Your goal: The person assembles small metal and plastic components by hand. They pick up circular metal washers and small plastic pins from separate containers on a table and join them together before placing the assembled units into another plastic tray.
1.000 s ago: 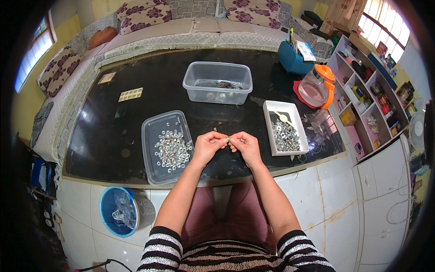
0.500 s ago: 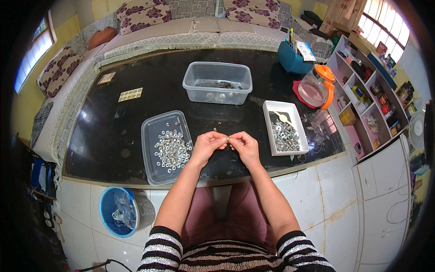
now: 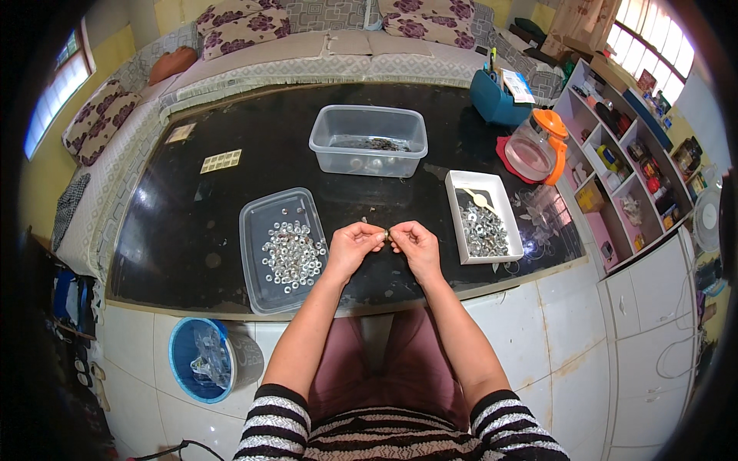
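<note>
My left hand [image 3: 357, 244] and my right hand [image 3: 416, 247] meet fingertip to fingertip over the near part of the black table [image 3: 231, 169]. Both are closed in a pinch on a tiny metal part [image 3: 387, 234], mostly covered by fingers and too small to name. Beside my left hand lies a shallow clear plastic lid [image 3: 257, 288], with many silvery nut-like rings [image 3: 294, 250] heaped on it. To the right of my right hand, a white cardboard box [image 3: 459, 230] holds a pile of shiny metal pieces [image 3: 486, 234] and a cream plastic spoon [image 3: 480, 200].
A clear plastic tub [image 3: 369, 163] with small dark pieces inside stands farther back. An orange-lidded glass jug [image 3: 530, 150] and a teal holder [image 3: 492, 100] are at the far right. On the floor at left is a blue-lined bin [image 3: 177, 361].
My fingertips have shifted very slightly around the tiny part, with a little more of it showing between them. The lid, box and tub stay in place.
</note>
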A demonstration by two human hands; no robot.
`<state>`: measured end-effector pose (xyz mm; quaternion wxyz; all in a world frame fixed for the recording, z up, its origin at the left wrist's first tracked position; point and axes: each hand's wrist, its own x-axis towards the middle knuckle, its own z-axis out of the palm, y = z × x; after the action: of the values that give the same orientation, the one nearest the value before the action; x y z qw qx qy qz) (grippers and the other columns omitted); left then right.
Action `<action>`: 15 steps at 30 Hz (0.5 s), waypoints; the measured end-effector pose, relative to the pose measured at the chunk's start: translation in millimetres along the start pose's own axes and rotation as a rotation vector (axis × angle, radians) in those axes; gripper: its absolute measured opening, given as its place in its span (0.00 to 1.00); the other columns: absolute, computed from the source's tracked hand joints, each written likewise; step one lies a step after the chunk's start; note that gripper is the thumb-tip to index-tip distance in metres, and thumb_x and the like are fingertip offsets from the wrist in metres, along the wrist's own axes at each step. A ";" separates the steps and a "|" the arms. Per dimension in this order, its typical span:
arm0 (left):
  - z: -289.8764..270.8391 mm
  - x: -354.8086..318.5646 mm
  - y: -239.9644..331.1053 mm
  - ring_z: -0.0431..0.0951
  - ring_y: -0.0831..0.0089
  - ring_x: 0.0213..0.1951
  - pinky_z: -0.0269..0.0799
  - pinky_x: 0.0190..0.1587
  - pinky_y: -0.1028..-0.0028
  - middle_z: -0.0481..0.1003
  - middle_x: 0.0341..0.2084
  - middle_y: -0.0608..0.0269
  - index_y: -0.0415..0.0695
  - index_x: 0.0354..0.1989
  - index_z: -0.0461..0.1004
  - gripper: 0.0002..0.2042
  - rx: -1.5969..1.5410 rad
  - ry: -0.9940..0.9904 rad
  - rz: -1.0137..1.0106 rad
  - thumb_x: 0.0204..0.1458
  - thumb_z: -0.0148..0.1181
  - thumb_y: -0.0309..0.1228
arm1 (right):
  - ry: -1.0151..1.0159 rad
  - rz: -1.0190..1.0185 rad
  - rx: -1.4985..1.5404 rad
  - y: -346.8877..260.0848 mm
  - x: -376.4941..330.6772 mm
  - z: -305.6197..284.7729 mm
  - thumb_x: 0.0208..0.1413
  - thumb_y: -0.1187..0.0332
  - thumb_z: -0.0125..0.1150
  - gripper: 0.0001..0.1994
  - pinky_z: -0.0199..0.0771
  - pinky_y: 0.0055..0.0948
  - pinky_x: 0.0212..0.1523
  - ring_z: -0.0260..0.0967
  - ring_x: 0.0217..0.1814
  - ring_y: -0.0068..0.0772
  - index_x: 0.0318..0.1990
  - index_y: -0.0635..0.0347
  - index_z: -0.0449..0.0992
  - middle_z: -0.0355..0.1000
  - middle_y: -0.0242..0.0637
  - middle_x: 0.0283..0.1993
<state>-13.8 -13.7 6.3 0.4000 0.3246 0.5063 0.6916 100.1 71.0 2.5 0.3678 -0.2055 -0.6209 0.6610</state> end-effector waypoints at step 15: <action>1.2 -2.1 1.2 0.69 0.81 0.24 0.66 0.29 0.84 0.71 0.21 0.64 0.36 0.27 0.70 0.05 0.027 0.031 -0.018 0.40 0.56 0.21 | 0.130 -0.067 -0.171 0.6 -3.7 1.4 0.44 0.76 0.53 0.03 0.63 0.14 0.26 0.61 0.23 0.13 0.28 0.64 0.69 0.66 0.27 0.23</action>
<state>-12.0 -15.2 7.7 0.3938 0.3147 0.5246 0.6861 101.3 67.3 1.4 0.4104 -0.2575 -0.6565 0.5782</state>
